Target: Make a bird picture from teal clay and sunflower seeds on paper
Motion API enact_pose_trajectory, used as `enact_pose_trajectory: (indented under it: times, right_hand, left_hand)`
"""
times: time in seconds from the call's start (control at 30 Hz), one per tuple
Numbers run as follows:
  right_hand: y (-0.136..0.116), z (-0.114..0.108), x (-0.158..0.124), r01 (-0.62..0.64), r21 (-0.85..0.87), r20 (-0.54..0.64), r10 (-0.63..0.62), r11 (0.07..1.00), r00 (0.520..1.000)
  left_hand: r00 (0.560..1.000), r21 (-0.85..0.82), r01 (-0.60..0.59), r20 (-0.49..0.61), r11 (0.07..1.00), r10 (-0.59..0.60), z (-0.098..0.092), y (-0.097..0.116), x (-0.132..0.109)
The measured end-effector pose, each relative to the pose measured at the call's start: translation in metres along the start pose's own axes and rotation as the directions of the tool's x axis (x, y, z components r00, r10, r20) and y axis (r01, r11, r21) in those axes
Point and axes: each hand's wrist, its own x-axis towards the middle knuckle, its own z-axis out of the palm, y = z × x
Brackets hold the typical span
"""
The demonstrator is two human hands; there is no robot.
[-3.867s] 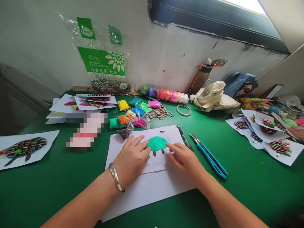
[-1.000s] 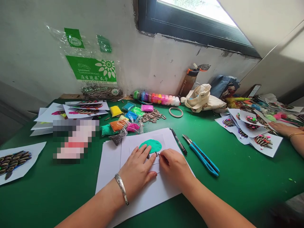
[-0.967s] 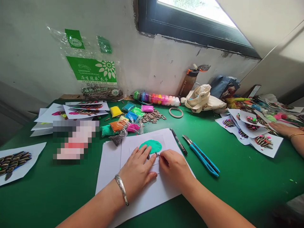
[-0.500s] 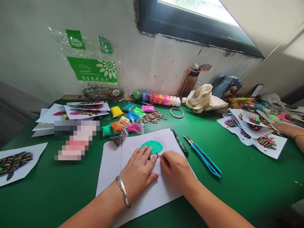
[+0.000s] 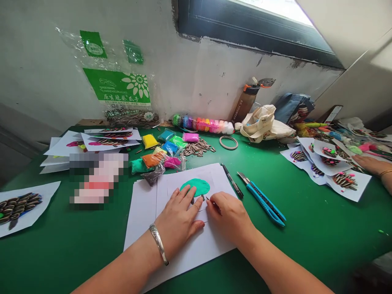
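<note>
White paper sheets lie stacked in front of me, with a flat teal clay shape stuck on the top one. Below that shape are small dark grey clay bits. My left hand rests on the sheet with its fingers spread, the fingertips touching the teal clay's lower edge. Just right of the clay, my right hand is closed in a pinch close to the paper. A tiny dark tip shows at its fingers; what it belongs to is too small to make out.
Right of the paper lie a black pen and a blue utility knife. Beyond it are coloured clay packets, sunflower seeds and a tape roll. Seed-covered pictures lie near another person's hand.
The view has shifted slightly. My right hand stays pinched beside the clay with hardly any movement, and my left hand remains flat on the paper.
</note>
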Motion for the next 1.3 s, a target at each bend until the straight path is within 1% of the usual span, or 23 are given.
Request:
enact_pose_trajectory:
  times: [0.17, 0.27, 0.33, 0.43, 0.53, 0.77, 0.9, 1.03, 1.1, 1.17, 1.3]
  right_hand:
    - [-0.0006, 0.0001, 0.0028, 0.002, -0.029, 0.003, -0.002, 1.0, 1.0]
    - [-0.0014, 0.001, 0.005, -0.018, -0.042, -0.009, 0.017, 0.999, 1.0]
    - [-0.002, 0.0019, 0.0056, -0.005, -0.049, -0.015, 0.004, 0.999, 1.0]
    - [-0.0027, 0.0032, 0.0056, 0.016, -0.041, -0.013, -0.016, 0.999, 1.0]
    - [-0.0026, 0.0036, 0.0055, -0.004, -0.033, -0.002, 0.004, 0.999, 1.0]
    - [-0.0011, 0.0005, 0.0073, -0.004, -0.011, 0.019, 0.004, 1.0, 1.0]
    - [-0.0009, -0.0009, 0.007, 0.026, -0.002, 0.021, -0.026, 1.0, 0.999]
    - [0.0005, -0.0017, 0.0063, -0.005, -0.009, 0.034, 0.005, 1.0, 0.999]
    - [0.0009, -0.002, 0.0061, 0.002, -0.017, 0.034, -0.001, 1.0, 0.999]
    - [0.0008, -0.0021, 0.0059, 0.014, -0.02, 0.039, -0.014, 1.0, 0.999]
    - [0.0001, -0.0025, 0.0046, -0.006, -0.028, 0.036, 0.007, 1.0, 0.999]
  left_hand:
    - [1.0, 0.015, 0.004, 0.016, 1.0, -0.004, -0.0008, 0.0004, 0.0006]
    - [1.0, 0.001, -0.005, -0.001, 1.0, 0.005, -0.0004, 0.0001, 0.0011]
    - [1.0, -0.006, -0.006, -0.014, 1.0, 0.006, 0.0005, -0.0002, 0.0009]
    - [1.0, 0.004, -0.007, -0.013, 1.0, 0.008, 0.0015, -0.0005, 0.0]
    - [1.0, 0.003, -0.006, -0.024, 1.0, 0.006, 0.0013, -0.0004, -0.0008]
    - [1.0, -0.009, 0.001, -0.031, 1.0, -0.001, 0.0014, -0.0004, -0.0008]
    - [0.999, -0.001, 0.002, -0.039, 1.0, -0.002, 0.0029, -0.0007, -0.0013]
    - [1.0, 0.004, -0.003, -0.015, 1.0, 0.004, 0.0015, -0.0003, -0.001]
    - [1.0, 0.015, -0.01, -0.007, 1.0, 0.01, 0.0007, -0.0001, -0.0007]
    - [1.0, 0.026, -0.014, -0.008, 1.0, 0.014, 0.0006, -0.0001, -0.0005]
    - [1.0, 0.021, -0.008, -0.028, 1.0, 0.009, 0.0013, -0.0005, -0.0006]
